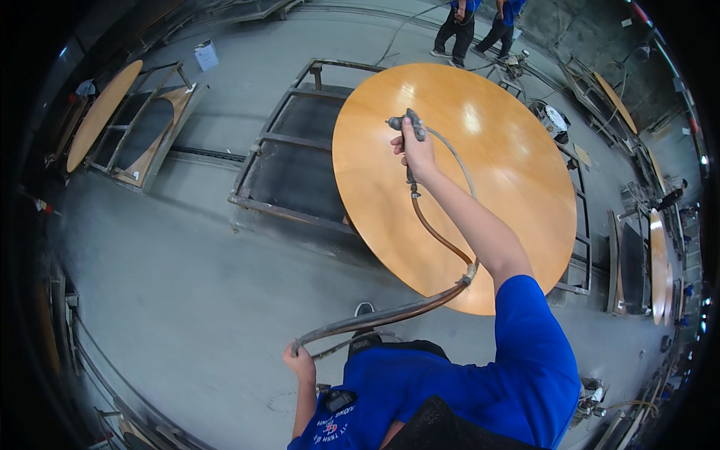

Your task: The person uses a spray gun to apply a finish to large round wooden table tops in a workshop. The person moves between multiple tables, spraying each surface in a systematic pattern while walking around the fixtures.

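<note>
1. Blue shirt cloth lies nearest the camera, across the lower middle of the view.
2. Over the far left part of a large, round-edged wooden panel is a spray gun. The panel's left and far rims are near it; bare wood spreads wider to the right and toward the person. Its height off the wood cannot be told.
3. The right hand is closed around the gun's handle, with the grey body showing past the thumb.
4. The nozzle end faces left; the body runs roughly left to right, and the handle points back toward the person.
5. A brown hose leaves the handle's foot, and a grey hose curves from the gun's right end; they meet above the panel's near part.
6. The left hand is clasped on the hose bundle, clear of the panel.
7. A metal-framed rack shows out from beneath the panel's left side; open floor spreads nearer and leftward. Two people stand beyond.
</note>
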The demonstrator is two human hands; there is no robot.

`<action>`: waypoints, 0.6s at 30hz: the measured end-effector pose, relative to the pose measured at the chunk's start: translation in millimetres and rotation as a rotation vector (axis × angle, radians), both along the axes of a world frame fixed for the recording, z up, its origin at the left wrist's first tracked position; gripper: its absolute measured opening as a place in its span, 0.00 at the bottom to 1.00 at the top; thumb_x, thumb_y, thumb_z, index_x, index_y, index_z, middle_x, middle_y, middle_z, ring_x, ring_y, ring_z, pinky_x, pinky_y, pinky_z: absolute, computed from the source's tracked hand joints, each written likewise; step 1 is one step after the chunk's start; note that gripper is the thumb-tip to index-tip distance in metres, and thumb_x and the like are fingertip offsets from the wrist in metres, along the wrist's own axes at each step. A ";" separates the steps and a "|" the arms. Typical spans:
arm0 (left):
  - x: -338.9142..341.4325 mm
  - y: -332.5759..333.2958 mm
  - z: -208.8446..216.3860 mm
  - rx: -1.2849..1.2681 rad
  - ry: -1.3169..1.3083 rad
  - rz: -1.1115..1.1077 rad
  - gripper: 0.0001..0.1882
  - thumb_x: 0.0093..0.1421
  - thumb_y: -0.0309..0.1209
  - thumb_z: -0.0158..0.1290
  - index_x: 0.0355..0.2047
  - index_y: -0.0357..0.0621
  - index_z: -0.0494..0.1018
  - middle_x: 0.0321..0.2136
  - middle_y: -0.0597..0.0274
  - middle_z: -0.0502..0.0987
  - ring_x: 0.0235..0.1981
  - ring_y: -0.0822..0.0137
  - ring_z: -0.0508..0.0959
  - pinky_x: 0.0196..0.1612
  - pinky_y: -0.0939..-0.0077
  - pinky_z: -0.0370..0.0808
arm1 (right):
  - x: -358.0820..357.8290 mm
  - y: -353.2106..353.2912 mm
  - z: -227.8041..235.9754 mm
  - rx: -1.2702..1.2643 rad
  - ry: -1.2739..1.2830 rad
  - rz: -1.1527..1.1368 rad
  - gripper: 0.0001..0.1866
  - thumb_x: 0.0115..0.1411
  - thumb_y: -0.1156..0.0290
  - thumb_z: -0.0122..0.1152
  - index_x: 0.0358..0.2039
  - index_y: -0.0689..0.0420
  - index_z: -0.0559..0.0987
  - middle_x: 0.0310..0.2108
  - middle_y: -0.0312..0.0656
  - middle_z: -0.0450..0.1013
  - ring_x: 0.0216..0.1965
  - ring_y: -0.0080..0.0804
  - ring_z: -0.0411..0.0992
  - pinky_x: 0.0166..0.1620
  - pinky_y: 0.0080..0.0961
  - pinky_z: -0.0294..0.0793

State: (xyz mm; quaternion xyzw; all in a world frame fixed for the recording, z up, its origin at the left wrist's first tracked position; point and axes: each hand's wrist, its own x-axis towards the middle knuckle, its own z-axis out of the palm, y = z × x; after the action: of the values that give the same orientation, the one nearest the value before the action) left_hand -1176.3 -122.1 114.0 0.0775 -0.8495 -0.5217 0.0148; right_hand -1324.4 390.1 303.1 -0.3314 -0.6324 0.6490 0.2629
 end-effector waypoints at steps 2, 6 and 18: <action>2.8 -3.5 5.8 -0.022 -0.013 0.036 0.15 0.60 0.25 0.50 0.17 0.33 0.63 0.14 0.66 0.60 0.20 0.74 0.60 0.23 0.68 0.58 | -28.1 1.7 -6.8 -0.003 0.012 0.006 0.24 0.68 0.43 0.51 0.47 0.52 0.71 0.25 0.36 0.73 0.20 0.18 0.69 0.17 0.15 0.61; 7.9 0.2 19.0 -0.115 -0.113 -0.003 0.14 0.57 0.24 0.49 0.16 0.32 0.63 0.13 0.64 0.62 0.19 0.74 0.60 0.22 0.66 0.58 | -49.4 23.4 -20.8 0.001 -0.038 0.028 0.30 0.68 0.45 0.51 0.65 0.49 0.66 0.24 0.35 0.72 0.20 0.18 0.69 0.18 0.18 0.64; 31.7 76.6 -7.8 -0.313 -0.141 -0.477 0.21 0.60 0.30 0.52 0.15 0.26 0.64 0.08 0.48 0.59 0.14 0.68 0.58 0.20 0.54 0.56 | 192.1 161.1 -37.9 0.018 -0.089 -0.386 0.30 0.68 0.52 0.54 0.66 0.52 0.65 0.35 0.38 0.76 0.23 0.20 0.70 0.25 0.20 0.71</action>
State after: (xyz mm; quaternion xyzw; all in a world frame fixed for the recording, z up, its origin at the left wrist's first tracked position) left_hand -1144.7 -45.5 106.2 -0.0915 -0.9128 -0.3663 -0.1556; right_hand -1132.3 551.2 265.2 -0.4723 -0.5740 0.5656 0.3573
